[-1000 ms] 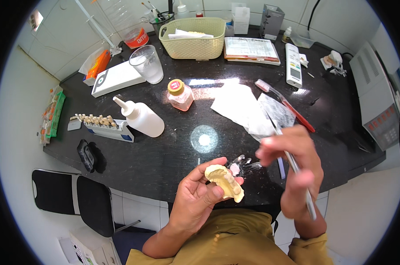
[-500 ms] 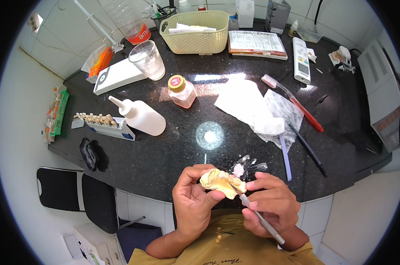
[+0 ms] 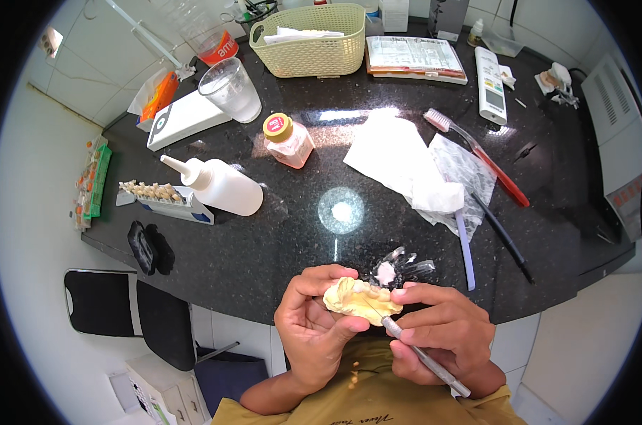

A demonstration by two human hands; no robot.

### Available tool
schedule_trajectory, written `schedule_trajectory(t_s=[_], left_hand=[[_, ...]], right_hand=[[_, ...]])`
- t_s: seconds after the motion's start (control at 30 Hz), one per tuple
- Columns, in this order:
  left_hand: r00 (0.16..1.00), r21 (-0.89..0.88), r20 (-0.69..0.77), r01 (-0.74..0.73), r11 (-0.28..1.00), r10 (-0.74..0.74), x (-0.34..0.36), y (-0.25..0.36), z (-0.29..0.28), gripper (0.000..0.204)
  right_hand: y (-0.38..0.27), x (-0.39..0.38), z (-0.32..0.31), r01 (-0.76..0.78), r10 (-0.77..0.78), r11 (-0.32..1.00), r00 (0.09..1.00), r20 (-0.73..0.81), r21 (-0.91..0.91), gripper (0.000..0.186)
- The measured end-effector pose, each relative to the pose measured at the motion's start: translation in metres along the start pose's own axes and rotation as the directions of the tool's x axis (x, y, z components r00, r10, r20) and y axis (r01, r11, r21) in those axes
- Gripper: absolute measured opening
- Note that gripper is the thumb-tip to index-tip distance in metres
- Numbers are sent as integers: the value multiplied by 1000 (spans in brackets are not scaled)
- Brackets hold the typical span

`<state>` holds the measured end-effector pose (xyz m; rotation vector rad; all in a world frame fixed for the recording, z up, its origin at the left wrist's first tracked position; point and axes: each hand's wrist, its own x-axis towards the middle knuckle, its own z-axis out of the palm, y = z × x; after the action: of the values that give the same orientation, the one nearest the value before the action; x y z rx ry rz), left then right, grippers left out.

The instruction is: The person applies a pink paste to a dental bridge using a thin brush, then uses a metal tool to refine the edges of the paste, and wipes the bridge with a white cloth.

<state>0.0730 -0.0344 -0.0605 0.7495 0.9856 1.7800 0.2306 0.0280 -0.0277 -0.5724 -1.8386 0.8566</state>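
Observation:
My left hand [image 3: 308, 327] grips a yellow plaster dental cast [image 3: 349, 304] between thumb and fingers, near the table's front edge. Pale teeth stand along the cast's far rim. In my right hand [image 3: 448, 327] is a hobby knife [image 3: 434, 366] with a slim metal handle, held like a pen. Its thin tip lies against the inner face of the cast, and its tail points down toward my body. Some right fingertips rest at the cast's right end. Just beyond the cast, a small heap of pinkish-white material [image 3: 385, 273] lies on clear plastic film [image 3: 420, 268].
White tissue [image 3: 385, 156], a red-handled toothbrush [image 3: 492, 166], a lilac stick [image 3: 465, 248] and a dark tool [image 3: 504, 239] lie right. A squeeze bottle [image 3: 229, 188], tooth shade guide [image 3: 169, 202], pink-liquid jar [image 3: 290, 145] and glass [image 3: 236, 95] stand left. Behind is a basket [image 3: 307, 53].
The cast has tipped a little, showing more of its inner face. The knife has shifted slightly down and right with my right hand. The whole view has moved slightly.

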Motion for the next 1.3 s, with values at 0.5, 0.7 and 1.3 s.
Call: schedule_trajectory(t_s=[0.5,0.7,1.3], left_hand=[[1000,-9,5,-6,1000,6,-1,0,-1,45],[999,9,-43,18,1000,-18,0,1,2,47],[1000,-20,12,-4,1000,4,-2,-2,-3,47]], right_hand=[[-3,5,-4,-5,10,998,997,82,-65,25],[-3,6,-4,-11,17,997,996,89,-71,25],[-2,5,-4,-10,15,998,996,93,-55,26]])
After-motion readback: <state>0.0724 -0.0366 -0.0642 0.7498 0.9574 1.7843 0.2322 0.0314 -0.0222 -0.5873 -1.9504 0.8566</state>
